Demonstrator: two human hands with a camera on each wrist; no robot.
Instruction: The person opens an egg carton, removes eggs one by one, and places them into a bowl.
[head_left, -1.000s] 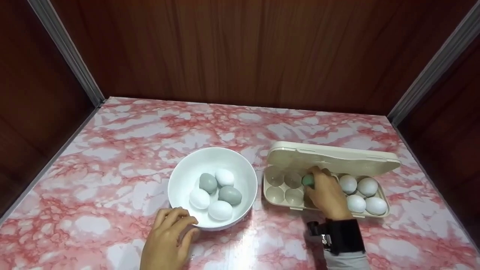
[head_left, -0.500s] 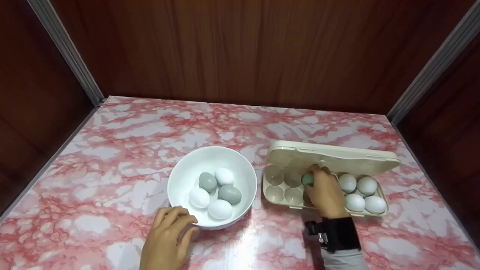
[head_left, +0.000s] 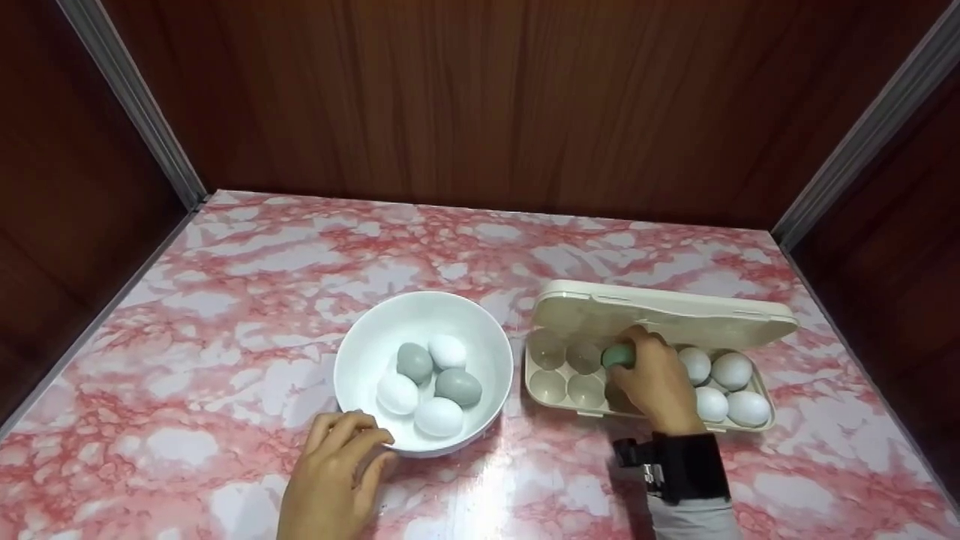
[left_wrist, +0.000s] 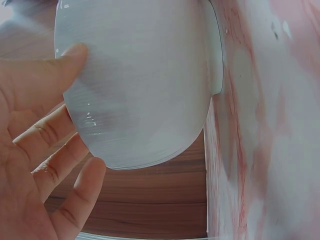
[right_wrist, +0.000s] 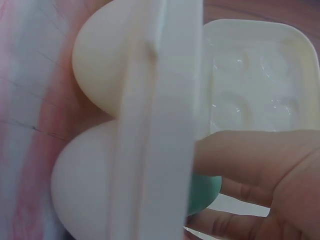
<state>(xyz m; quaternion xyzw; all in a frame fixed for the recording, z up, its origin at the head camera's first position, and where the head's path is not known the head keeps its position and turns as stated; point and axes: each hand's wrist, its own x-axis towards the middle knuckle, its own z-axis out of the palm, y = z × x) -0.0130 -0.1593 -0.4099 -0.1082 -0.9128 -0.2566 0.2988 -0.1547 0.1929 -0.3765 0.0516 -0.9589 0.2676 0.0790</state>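
Note:
A white bowl (head_left: pixel 373 334) with several white and grey-green eggs inside stands left of the centre. My left hand (head_left: pixel 330 472) is at its near-left rim; in the left wrist view the thumb lies over the outside of the bowl (left_wrist: pixel 140 85) and the fingers pass behind the edge. To the right lies a cream egg carton (head_left: pixel 660 301) with its lid raised. My right hand (head_left: pixel 661 382) reaches into its middle and pinches a green egg (head_left: pixel 618 355) between thumb and fingers. The right wrist view shows the green egg (right_wrist: pixel 206 194) partly behind the carton's wall.
Several pale eggs (head_left: pixel 731 370) fill the carton's right end; cups (head_left: pixel 548 386) at its left end are bare. A pink marbled tabletop (head_left: pixel 225 360) lies under everything. Dark wooden panels (head_left: pixel 480 105) enclose the back and sides.
My right hand has shifted slightly over the carton, and more of the green egg now shows between thumb and fingers. The left hand and bowl stay as they were.

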